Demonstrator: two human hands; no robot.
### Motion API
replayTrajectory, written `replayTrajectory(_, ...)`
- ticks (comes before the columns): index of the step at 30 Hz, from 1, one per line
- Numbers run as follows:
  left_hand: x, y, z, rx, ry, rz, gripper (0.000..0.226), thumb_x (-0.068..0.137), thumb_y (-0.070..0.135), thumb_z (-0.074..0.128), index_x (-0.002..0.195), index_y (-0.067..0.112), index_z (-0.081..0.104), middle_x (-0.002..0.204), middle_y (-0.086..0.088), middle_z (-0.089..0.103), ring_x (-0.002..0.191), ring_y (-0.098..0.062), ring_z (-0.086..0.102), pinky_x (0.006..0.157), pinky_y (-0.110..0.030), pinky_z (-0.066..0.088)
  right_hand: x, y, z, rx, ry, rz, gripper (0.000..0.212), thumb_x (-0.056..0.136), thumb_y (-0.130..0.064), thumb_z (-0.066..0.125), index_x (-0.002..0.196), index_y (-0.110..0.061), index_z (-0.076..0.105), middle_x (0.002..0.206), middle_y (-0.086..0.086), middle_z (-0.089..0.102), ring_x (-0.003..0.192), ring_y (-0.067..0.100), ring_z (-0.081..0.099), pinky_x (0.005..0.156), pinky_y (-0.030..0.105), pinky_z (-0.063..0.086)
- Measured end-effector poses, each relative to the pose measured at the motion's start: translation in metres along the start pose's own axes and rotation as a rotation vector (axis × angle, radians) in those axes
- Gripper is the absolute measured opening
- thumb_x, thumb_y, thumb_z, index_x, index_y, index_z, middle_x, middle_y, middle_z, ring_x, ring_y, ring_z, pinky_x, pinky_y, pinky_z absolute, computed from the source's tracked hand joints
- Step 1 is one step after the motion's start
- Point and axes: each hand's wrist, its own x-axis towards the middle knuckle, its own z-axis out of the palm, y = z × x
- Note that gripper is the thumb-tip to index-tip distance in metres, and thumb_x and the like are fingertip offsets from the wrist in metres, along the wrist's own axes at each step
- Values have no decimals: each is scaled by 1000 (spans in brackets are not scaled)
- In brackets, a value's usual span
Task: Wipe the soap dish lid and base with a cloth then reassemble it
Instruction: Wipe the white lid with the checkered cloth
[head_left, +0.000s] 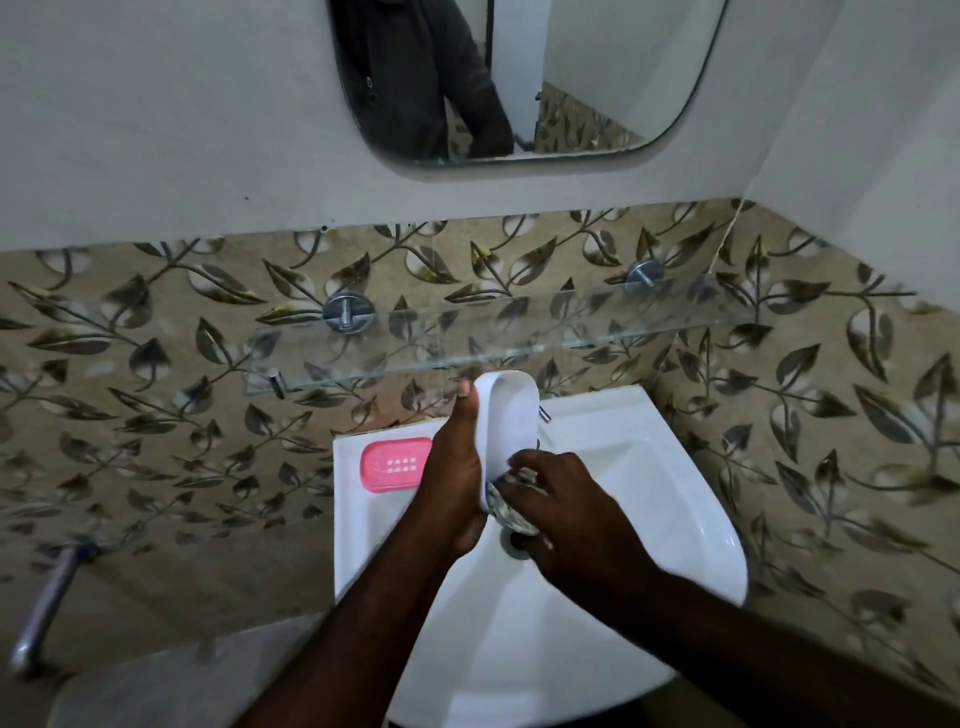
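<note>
Over the white sink (675, 499), the left hand (457, 467) is clamped on a white soap dish piece (506, 415), held upright above the basin with the thumb along its far-left edge. Which piece it is I cannot say for sure; it looks like the lid. The right hand (561, 499) is closed on a bunched, patterned cloth (511, 506) pressed against the piece's lower end, just above the sink's drain. The pink piece (396, 464) with drain holes lies flat on the sink's left rim, apart from both hands.

The risk, as I judge it, is the smooth plastic slipping from a one-sided grip under a hard wipe and dropping into the basin. The pink piece sits close to the left forearm and could be knocked off the rim.
</note>
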Motion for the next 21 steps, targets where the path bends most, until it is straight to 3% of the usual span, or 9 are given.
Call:
replayTrajectory(3,3,-6,-6,42,-7,-130,50,89,58,44,114,20,66,106,-6,74,101,-24,68,94,-43,52,-3,24,5,-123,-39,-71,51,60,-4,69,107,-24,61,106,2,63,89,24,50,63,35,50)
replayTrajectory(5,5,-13,-8,50,29,-139,54,89,59,45,124,21,63,117,-6,71,108,-23,66,101,-45,48,-1,17,7,-44,-49,-15,40,61,-5,67,97,-24,66,97,-3,65,86,18,50,62,31,49)
replayTrajectory(8,8,-15,-13,3,118,-126,58,86,63,48,124,22,61,115,-7,71,105,-26,68,96,-45,51,7,-6,5,269,-89,152,18,66,-11,60,76,-25,63,81,-7,63,80,9,49,68,23,39)
replayTrajectory(11,11,-11,-17,-5,122,-124,56,87,62,48,118,19,64,105,-12,74,96,-29,71,85,-42,56,7,-18,7,461,-106,301,26,67,-20,70,93,-23,68,96,-9,64,92,6,50,81,12,37)
replayTrajectory(13,12,-7,-19,-10,104,-139,51,90,60,45,117,22,63,97,-7,76,90,-24,72,77,-37,56,3,-13,9,268,-127,175,36,70,-11,67,104,-21,67,109,-6,62,98,9,47,82,5,30)
replayTrajectory(16,15,-4,-22,-57,69,-204,47,91,61,45,115,23,61,97,-9,76,88,-26,71,73,-38,56,3,2,7,-29,-136,-39,42,70,-6,52,108,-21,65,120,2,59,99,18,47,78,25,45)
replayTrajectory(18,15,-1,-20,-36,71,-188,44,92,58,46,111,23,64,96,-8,76,91,-27,69,78,-40,55,7,2,5,-75,-115,-40,37,68,-4,55,101,-19,67,107,1,62,90,21,50,66,31,49)
replayTrajectory(21,14,-5,-12,54,104,-92,45,85,61,51,110,28,67,109,-6,73,102,-26,67,95,-45,52,19,-17,1,-19,-153,102,21,61,-8,59,76,-23,63,81,-4,57,78,22,55,58,29,41)
